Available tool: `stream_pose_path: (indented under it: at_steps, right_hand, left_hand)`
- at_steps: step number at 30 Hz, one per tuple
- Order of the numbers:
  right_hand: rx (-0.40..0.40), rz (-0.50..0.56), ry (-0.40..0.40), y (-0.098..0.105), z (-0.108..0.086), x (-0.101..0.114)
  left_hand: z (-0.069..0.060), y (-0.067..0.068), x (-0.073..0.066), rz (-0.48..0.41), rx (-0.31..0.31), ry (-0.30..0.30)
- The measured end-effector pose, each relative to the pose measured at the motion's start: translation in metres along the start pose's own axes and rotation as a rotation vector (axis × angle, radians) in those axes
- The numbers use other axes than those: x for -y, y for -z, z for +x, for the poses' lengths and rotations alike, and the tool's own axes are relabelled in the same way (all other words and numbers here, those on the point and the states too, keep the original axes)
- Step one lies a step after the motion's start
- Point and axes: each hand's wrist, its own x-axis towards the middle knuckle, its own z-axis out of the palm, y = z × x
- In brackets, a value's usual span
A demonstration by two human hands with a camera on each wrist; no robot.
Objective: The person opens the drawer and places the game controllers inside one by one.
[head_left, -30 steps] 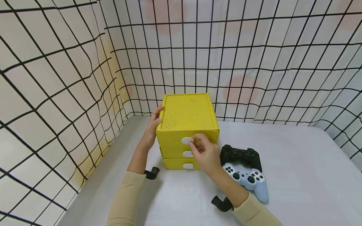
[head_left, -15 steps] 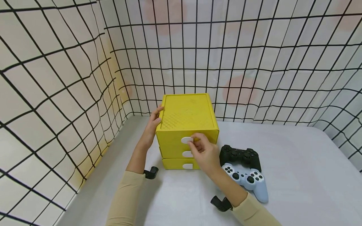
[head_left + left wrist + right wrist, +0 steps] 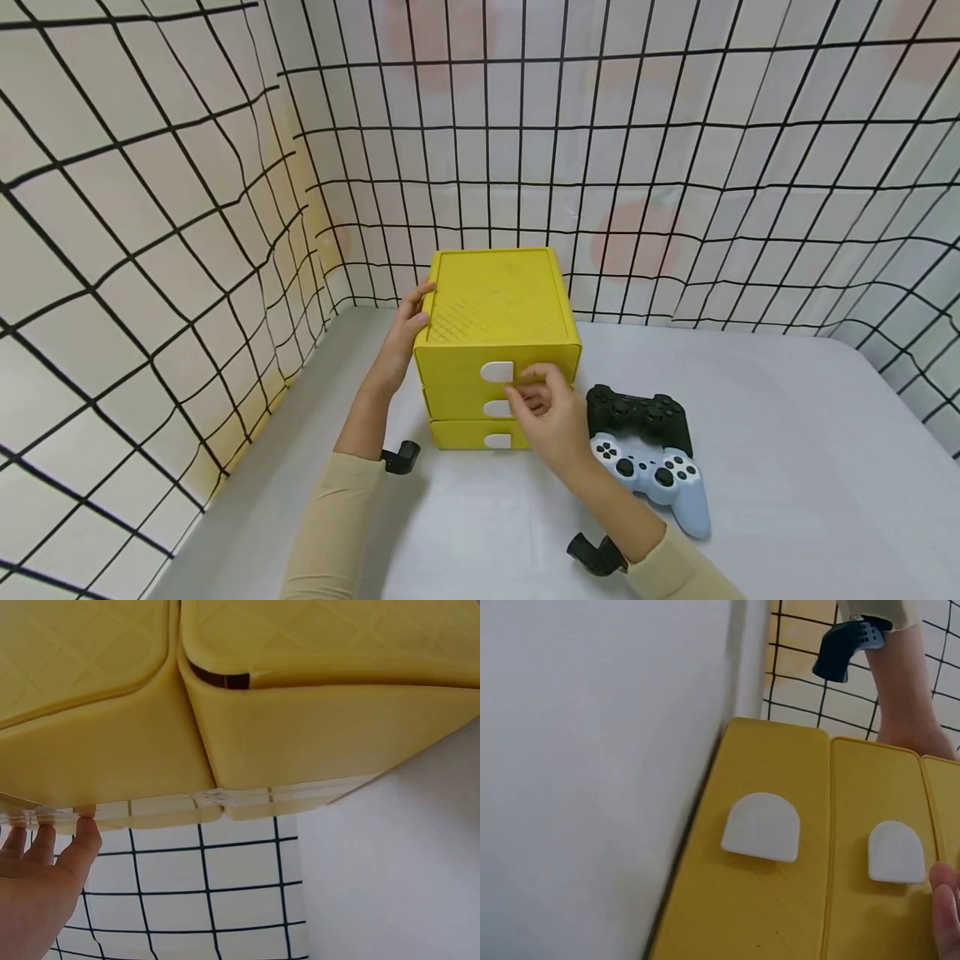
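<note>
A yellow three-drawer box (image 3: 491,296) stands on the white table, its drawers closed. On its front are a top white handle (image 3: 497,372), a middle white handle (image 3: 497,408) and a bottom white handle (image 3: 498,441). My left hand (image 3: 395,346) rests against the box's left side; in the left wrist view its extended fingers (image 3: 84,844) touch the wall near an edge. My right hand (image 3: 557,421) is before the drawer front, fingers bent, thumb and index apart with nothing between them. The thumb is by the middle handle; the right wrist view shows only fingertips (image 3: 946,915).
A black game controller (image 3: 637,412) lies right of the box, with a light blue game controller (image 3: 651,475) in front of it, close to my right forearm. Black wire grid (image 3: 637,183) walls stand behind the table and at the left.
My right hand has let go of the top handle and moved slightly down and right, its thumb and index parting. The left hand and the box have stayed put.
</note>
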Motion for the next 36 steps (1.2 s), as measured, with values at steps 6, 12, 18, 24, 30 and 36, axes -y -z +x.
stream_pose_path:
  at_steps: [6, 12, 18, 24, 30, 36]
  right_hand:
    - [0.038, -0.037, -0.038, 0.003, -0.007, -0.007]
    - [0.066, -0.069, -0.074, 0.004, -0.012, -0.011]
    - [0.134, -0.069, -0.127, 0.003, -0.016, -0.013]
    - [0.165, -0.059, -0.168, 0.002, -0.021, -0.016]
    - [0.156, -0.033, -0.178, -0.003, -0.024, -0.019]
    - [0.120, -0.015, -0.143, -0.008, -0.025, -0.021]
  left_hand:
    - [0.001, -0.001, -0.001, -0.019, 0.001, 0.001]
    - [0.001, -0.002, -0.001, -0.024, -0.003, 0.007]
    - [0.000, -0.002, -0.001, -0.037, -0.009, 0.011]
    - [0.000, -0.002, 0.000, -0.045, -0.008, 0.008]
    - [-0.001, -0.003, 0.000, -0.051, -0.007, 0.004]
    - [-0.001, -0.002, 0.001, -0.061, -0.004, 0.001]
